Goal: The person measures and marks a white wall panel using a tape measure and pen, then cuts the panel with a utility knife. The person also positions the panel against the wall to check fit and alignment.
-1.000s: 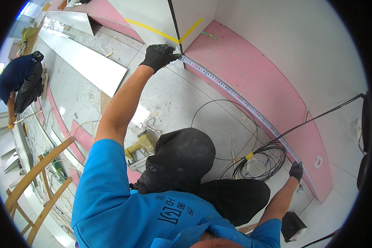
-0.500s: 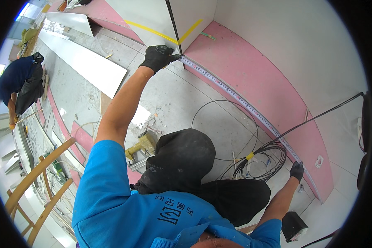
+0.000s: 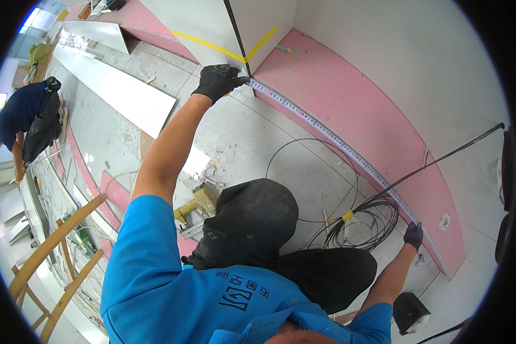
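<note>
Both gloved hands pin the tape measure (image 3: 332,135) along the pink board's (image 3: 384,109) foot, left hand (image 3: 219,80) closed on its corner end, right hand (image 3: 413,234) seemingly pinching it near the cable coil (image 3: 361,221), where any slip could let it spring loose.

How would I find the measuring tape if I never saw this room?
Look at the pink strip along the white wall's bottom. The tape lies stretched along its lower edge, between two black-gloved hands. It's straight, pale and marked, unlike the looped black cables.

Tape measure (image 3: 332,139) stretched along pink board's (image 3: 355,109) base.
</note>
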Available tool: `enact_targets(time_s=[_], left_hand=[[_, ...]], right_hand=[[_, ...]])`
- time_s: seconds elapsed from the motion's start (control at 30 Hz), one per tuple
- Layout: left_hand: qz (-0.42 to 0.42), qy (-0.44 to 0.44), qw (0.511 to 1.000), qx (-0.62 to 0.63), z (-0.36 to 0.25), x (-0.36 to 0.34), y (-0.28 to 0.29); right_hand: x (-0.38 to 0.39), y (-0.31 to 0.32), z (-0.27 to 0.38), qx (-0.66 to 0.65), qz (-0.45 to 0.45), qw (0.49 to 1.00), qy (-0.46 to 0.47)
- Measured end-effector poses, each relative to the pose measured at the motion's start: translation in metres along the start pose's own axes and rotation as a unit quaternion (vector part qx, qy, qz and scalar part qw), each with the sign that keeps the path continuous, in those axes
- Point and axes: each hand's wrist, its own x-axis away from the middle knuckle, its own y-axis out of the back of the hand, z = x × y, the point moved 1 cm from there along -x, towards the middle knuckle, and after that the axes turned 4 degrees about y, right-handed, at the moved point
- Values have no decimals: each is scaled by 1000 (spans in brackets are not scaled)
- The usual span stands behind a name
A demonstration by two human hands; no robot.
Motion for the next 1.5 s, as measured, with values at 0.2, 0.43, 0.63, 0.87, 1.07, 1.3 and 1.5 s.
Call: enact_targets(time_s=[0.2,0.43,0.63,0.87,1.07,1.3,1.5], left_hand=[[29,13,999,-21,3,7,8],[71,29,997,-18,-4,1,9],[74,40,996,-33,0,5,13],[69,17,997,-19,-7,-10,-2],[38,35,998,-33,9,16,14],[61,38,997,-15,1,3,2],[67,39,997,-19,0,6,12]], right_hand=[[-8,-11,7,117,55,992,16],[-9,-12,-25,256,8,960,115],[-22,-20,-41,164,30,977,130],[-19,9,-75,-36,8,999,36],[-11,-29,10,124,32,990,61],[-2,-9,-9,89,15,994,54],[-1,-15,-4,123,4,987,100]])
